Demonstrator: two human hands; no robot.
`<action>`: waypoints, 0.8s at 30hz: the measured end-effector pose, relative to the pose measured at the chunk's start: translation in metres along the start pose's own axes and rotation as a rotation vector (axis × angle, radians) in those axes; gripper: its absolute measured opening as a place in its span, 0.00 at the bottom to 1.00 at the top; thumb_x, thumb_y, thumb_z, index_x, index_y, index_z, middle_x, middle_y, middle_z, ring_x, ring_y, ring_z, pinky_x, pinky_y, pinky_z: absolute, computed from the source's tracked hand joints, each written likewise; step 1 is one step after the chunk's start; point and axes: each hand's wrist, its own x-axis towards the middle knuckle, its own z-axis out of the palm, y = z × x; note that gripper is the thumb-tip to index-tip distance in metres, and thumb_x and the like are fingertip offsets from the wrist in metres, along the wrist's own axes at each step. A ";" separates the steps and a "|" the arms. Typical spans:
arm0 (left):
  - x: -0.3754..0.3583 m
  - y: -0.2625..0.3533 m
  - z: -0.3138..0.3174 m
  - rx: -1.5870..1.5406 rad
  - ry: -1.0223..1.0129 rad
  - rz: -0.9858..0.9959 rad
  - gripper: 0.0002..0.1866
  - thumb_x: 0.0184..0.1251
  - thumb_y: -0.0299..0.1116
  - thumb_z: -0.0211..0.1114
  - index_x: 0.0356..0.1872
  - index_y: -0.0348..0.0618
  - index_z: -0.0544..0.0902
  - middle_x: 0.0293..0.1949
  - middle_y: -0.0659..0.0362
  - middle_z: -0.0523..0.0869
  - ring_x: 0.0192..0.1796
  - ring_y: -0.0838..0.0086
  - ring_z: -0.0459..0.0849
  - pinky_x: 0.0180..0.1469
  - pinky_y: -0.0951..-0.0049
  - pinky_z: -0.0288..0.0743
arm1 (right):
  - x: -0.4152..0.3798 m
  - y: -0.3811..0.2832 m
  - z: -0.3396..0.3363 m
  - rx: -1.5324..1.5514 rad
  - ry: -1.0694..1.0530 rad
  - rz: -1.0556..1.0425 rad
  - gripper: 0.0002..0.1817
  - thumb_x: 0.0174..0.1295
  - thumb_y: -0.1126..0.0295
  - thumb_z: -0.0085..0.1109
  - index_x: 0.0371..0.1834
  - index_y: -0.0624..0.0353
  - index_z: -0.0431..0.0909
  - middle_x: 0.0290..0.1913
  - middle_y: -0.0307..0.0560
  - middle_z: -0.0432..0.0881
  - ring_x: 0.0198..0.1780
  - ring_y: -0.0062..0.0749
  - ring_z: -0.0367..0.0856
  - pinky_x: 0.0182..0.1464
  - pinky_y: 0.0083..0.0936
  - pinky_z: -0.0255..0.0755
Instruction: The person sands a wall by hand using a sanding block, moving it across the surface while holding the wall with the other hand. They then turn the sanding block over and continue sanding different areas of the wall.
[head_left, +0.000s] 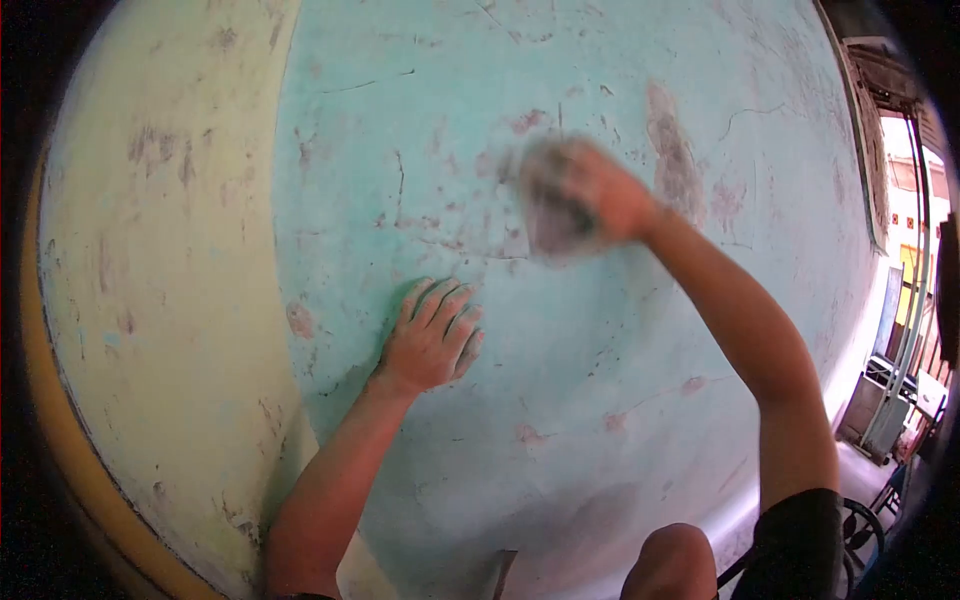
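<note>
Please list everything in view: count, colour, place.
Large painted wall area: one, turquoise, centre.
Smaller painted wall area: one, pale yellow, left.
Narrow strip: one, ochre, far left.
Worn patches: many, reddish to grey, both areas.
Blurred piece, material unclear: one, dark grey, upper centre.
Boxy object: one, grey, right background.
Upright poles: at least two, pale, right.
Curved tubular object: one, black, lower right.
Short sleeve: one clear, black, lower right.
Bare knee: one, bottom.
Left hand: one, bare, on turquoise.
Right hand: one, bare, blurred, holding the piece.
</note>
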 end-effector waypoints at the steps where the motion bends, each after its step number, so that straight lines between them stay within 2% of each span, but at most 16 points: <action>1: -0.002 -0.002 0.001 -0.011 -0.005 0.006 0.17 0.65 0.36 0.65 0.52 0.46 0.75 0.59 0.52 0.79 0.62 0.56 0.77 0.66 0.45 0.68 | 0.002 0.017 -0.003 -0.092 0.210 0.232 0.53 0.48 0.42 0.76 0.78 0.43 0.62 0.75 0.61 0.63 0.74 0.60 0.62 0.75 0.51 0.59; 2: -0.003 -0.002 0.003 -0.022 -0.010 0.015 0.18 0.66 0.36 0.65 0.54 0.46 0.73 0.60 0.51 0.78 0.63 0.55 0.76 0.66 0.43 0.67 | 0.004 0.030 -0.001 -0.110 0.344 0.536 0.53 0.49 0.41 0.75 0.78 0.43 0.61 0.75 0.62 0.61 0.73 0.61 0.62 0.75 0.50 0.60; 5: -0.005 0.000 0.004 -0.032 -0.033 0.011 0.17 0.65 0.36 0.65 0.53 0.46 0.73 0.59 0.51 0.78 0.63 0.55 0.76 0.66 0.43 0.67 | 0.022 0.026 -0.004 -0.244 0.424 0.598 0.54 0.48 0.41 0.75 0.79 0.43 0.60 0.76 0.62 0.59 0.74 0.60 0.61 0.75 0.53 0.58; 8: -0.002 0.001 0.001 -0.007 -0.004 0.010 0.17 0.61 0.36 0.67 0.49 0.46 0.77 0.58 0.52 0.79 0.62 0.56 0.77 0.66 0.47 0.69 | 0.028 -0.005 -0.007 -0.234 0.030 -0.029 0.52 0.49 0.43 0.75 0.78 0.43 0.62 0.74 0.59 0.61 0.72 0.56 0.65 0.75 0.57 0.55; 10: -0.002 0.000 0.001 -0.001 0.004 0.010 0.17 0.62 0.36 0.67 0.50 0.46 0.77 0.58 0.52 0.79 0.62 0.56 0.77 0.66 0.46 0.69 | 0.034 0.024 -0.017 -0.077 0.059 -0.037 0.49 0.51 0.45 0.75 0.77 0.46 0.63 0.74 0.59 0.63 0.69 0.56 0.67 0.74 0.55 0.58; 12: -0.003 0.002 0.002 -0.017 0.009 0.008 0.17 0.62 0.36 0.67 0.50 0.46 0.77 0.58 0.52 0.79 0.62 0.56 0.77 0.66 0.46 0.69 | 0.033 0.055 -0.026 -0.001 0.318 0.474 0.49 0.50 0.46 0.75 0.75 0.49 0.65 0.73 0.59 0.65 0.70 0.56 0.67 0.73 0.53 0.61; 13: -0.004 0.001 0.002 -0.021 -0.013 0.006 0.17 0.64 0.36 0.66 0.52 0.46 0.75 0.59 0.51 0.78 0.63 0.56 0.77 0.67 0.45 0.67 | 0.032 0.061 -0.021 -0.269 0.526 0.629 0.49 0.50 0.45 0.75 0.74 0.52 0.66 0.72 0.59 0.66 0.71 0.55 0.65 0.72 0.50 0.63; 14: -0.005 0.000 0.001 -0.021 -0.037 0.006 0.18 0.66 0.36 0.65 0.54 0.46 0.73 0.59 0.50 0.77 0.63 0.55 0.76 0.68 0.43 0.65 | 0.027 0.063 -0.014 -0.269 0.524 0.626 0.49 0.50 0.45 0.75 0.74 0.52 0.66 0.72 0.59 0.66 0.71 0.55 0.65 0.72 0.50 0.63; 16: -0.004 -0.001 0.000 -0.035 -0.027 -0.009 0.18 0.67 0.36 0.64 0.54 0.45 0.73 0.60 0.49 0.76 0.64 0.54 0.75 0.68 0.42 0.64 | 0.023 0.032 -0.004 -0.191 0.375 0.472 0.48 0.51 0.45 0.73 0.75 0.50 0.64 0.73 0.59 0.65 0.73 0.55 0.63 0.73 0.54 0.60; 18: -0.003 -0.004 0.001 -0.042 -0.007 -0.026 0.18 0.67 0.36 0.64 0.55 0.44 0.73 0.61 0.47 0.75 0.65 0.52 0.74 0.69 0.42 0.63 | 0.021 -0.019 0.012 -0.161 0.087 0.133 0.46 0.51 0.45 0.73 0.74 0.46 0.66 0.72 0.59 0.65 0.75 0.55 0.61 0.77 0.62 0.50; 19: -0.004 -0.006 0.004 -0.048 0.068 -0.078 0.19 0.67 0.36 0.64 0.56 0.44 0.74 0.62 0.47 0.74 0.65 0.50 0.73 0.68 0.40 0.64 | 0.013 -0.039 0.015 -0.121 -0.022 -0.105 0.45 0.50 0.45 0.74 0.73 0.43 0.68 0.71 0.58 0.66 0.76 0.54 0.61 0.77 0.62 0.51; 20: -0.005 -0.008 0.005 -0.056 0.137 -0.129 0.19 0.67 0.36 0.64 0.56 0.43 0.74 0.64 0.46 0.73 0.66 0.47 0.72 0.68 0.39 0.65 | 0.006 -0.060 0.015 -0.057 -0.094 -0.235 0.45 0.48 0.46 0.76 0.72 0.42 0.69 0.72 0.58 0.65 0.76 0.55 0.61 0.77 0.59 0.55; 22: -0.005 -0.010 0.004 -0.037 0.162 -0.163 0.19 0.67 0.36 0.63 0.57 0.42 0.74 0.65 0.44 0.71 0.67 0.45 0.71 0.69 0.37 0.63 | 0.004 -0.038 0.013 0.114 -0.095 -0.145 0.47 0.46 0.46 0.78 0.71 0.44 0.69 0.72 0.60 0.64 0.73 0.58 0.63 0.75 0.56 0.59; 23: -0.005 -0.011 0.004 -0.020 0.194 -0.194 0.20 0.68 0.36 0.62 0.58 0.40 0.73 0.67 0.42 0.69 0.67 0.42 0.70 0.70 0.35 0.61 | 0.002 -0.027 0.015 0.052 0.092 0.094 0.48 0.46 0.46 0.78 0.72 0.44 0.68 0.72 0.60 0.63 0.72 0.60 0.63 0.74 0.55 0.59; 24: -0.004 -0.011 0.004 -0.032 0.189 -0.199 0.20 0.68 0.36 0.62 0.58 0.40 0.73 0.67 0.42 0.69 0.67 0.42 0.70 0.70 0.35 0.61 | -0.001 -0.028 0.015 -0.031 0.271 0.333 0.49 0.45 0.50 0.80 0.73 0.47 0.67 0.74 0.61 0.62 0.73 0.61 0.62 0.73 0.56 0.61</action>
